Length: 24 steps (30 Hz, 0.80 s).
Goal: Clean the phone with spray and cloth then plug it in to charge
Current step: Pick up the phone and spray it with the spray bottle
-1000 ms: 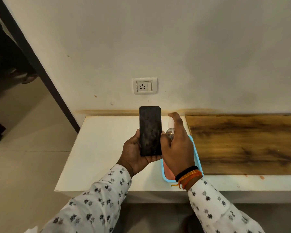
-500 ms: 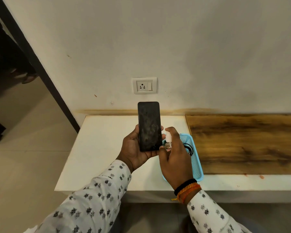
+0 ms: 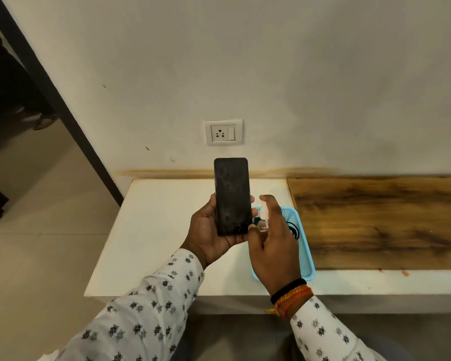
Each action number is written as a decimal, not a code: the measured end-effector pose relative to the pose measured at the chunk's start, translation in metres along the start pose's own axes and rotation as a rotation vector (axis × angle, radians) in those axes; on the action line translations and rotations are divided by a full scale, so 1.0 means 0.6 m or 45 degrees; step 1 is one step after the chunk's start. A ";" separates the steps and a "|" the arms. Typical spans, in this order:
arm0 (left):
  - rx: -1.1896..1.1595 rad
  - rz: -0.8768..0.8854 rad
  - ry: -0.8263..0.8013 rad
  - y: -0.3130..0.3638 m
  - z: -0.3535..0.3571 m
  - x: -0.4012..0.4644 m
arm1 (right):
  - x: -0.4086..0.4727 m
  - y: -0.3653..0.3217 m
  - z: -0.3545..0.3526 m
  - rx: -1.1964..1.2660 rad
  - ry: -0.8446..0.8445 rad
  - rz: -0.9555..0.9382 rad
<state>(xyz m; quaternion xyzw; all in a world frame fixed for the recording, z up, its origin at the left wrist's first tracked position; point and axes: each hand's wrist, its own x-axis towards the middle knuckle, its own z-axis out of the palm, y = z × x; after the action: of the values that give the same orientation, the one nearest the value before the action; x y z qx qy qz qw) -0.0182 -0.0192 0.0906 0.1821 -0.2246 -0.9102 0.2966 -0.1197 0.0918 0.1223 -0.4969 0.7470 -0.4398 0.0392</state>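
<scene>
A black phone (image 3: 232,196) stands upright in my left hand (image 3: 211,234), its dusty, smeared screen facing me. Just right of it my right hand (image 3: 274,246) grips a small clear spray bottle (image 3: 263,222) with a white nozzle, index finger on top, nozzle turned toward the phone's lower right edge. Below my right hand lies a light blue tray (image 3: 304,252) holding a coiled black cable (image 3: 294,231). No cloth can be seen; my hand covers the tray's near part. A white wall socket (image 3: 223,132) with a switch sits above the phone.
The white shelf (image 3: 154,230) runs along the wall, with a wooden board (image 3: 380,220) set into its right part. A dark door frame (image 3: 55,100) slants down at the left, with tiled floor beside it.
My left hand lifted the phone slightly and tilted it. My right hand drew back toward me with the spray bottle, uncovering the blue tray and its cable.
</scene>
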 end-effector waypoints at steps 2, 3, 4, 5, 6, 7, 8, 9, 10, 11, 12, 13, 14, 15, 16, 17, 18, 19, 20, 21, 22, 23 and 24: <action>-0.003 -0.002 0.001 -0.001 0.001 -0.001 | 0.001 -0.002 -0.004 0.005 0.018 0.005; -0.011 -0.002 0.003 -0.001 0.001 -0.002 | 0.002 -0.003 -0.005 0.004 0.022 0.004; -0.016 -0.002 0.006 -0.001 0.001 -0.003 | 0.001 -0.005 -0.007 0.000 0.021 0.002; -0.018 -0.003 0.008 -0.001 0.002 -0.003 | 0.000 -0.006 -0.009 -0.002 0.017 -0.001; -0.019 -0.004 0.011 0.000 0.003 -0.003 | -0.001 -0.007 -0.010 0.001 0.015 -0.001; -0.023 -0.006 0.012 -0.001 0.004 -0.004 | -0.001 -0.009 -0.012 0.009 0.017 0.002; -0.026 -0.008 0.013 -0.001 0.006 -0.004 | 0.000 -0.010 -0.013 0.020 0.026 0.007; -0.029 -0.011 0.013 -0.002 0.007 -0.004 | 0.002 -0.011 -0.015 0.031 0.039 0.010; -0.032 -0.015 0.012 -0.003 0.008 -0.005 | 0.006 -0.012 -0.017 0.044 0.054 0.009; -0.031 -0.016 0.013 -0.005 0.008 -0.005 | 0.011 -0.014 -0.018 0.062 0.065 0.004; -0.025 -0.014 0.022 -0.007 0.007 -0.006 | 0.016 -0.016 -0.020 0.082 0.075 -0.004; -0.015 -0.011 0.035 -0.008 0.007 -0.007 | 0.021 -0.019 -0.021 0.099 0.083 -0.013; -0.010 -0.011 0.048 -0.009 0.006 -0.008 | 0.026 -0.022 -0.022 0.112 0.093 -0.024; -0.012 -0.012 0.060 -0.010 0.007 -0.009 | 0.032 -0.026 -0.023 0.121 0.104 -0.033; -0.015 -0.011 0.075 -0.012 0.008 -0.010 | 0.038 -0.029 -0.023 0.127 0.112 -0.039; -0.012 -0.007 0.093 -0.013 0.009 -0.011 | 0.045 -0.033 -0.023 0.128 0.119 -0.044; -0.003 -0.004 0.113 -0.014 0.010 -0.012 | 0.051 -0.036 -0.023 0.125 0.127 -0.049; 0.006 -0.001 0.128 -0.015 0.010 -0.012 | 0.057 -0.040 -0.022 0.120 0.138 -0.056; 0.010 0.000 0.139 -0.016 0.011 -0.013 | 0.062 -0.043 -0.021 0.114 0.150 -0.063; 0.013 0.002 0.150 -0.016 0.012 -0.014 | 0.067 -0.047 -0.020 0.111 0.159 -0.068; 0.017 0.006 0.161 -0.017 0.012 -0.014 | 0.070 -0.050 -0.018 0.109 0.165 -0.068; 0.017 0.009 0.169 -0.018 0.011 -0.014 | 0.073 -0.052 -0.017 0.109 0.171 -0.069; 0.014 0.014 0.174 -0.018 0.011 -0.014 | 0.074 -0.054 -0.016 0.109 0.179 -0.073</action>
<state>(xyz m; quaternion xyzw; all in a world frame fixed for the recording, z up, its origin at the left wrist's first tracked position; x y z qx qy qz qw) -0.0196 -0.0042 0.0925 0.2441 -0.2100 -0.8928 0.3150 -0.1238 0.0592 0.1673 -0.4839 0.7140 -0.5060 -0.0046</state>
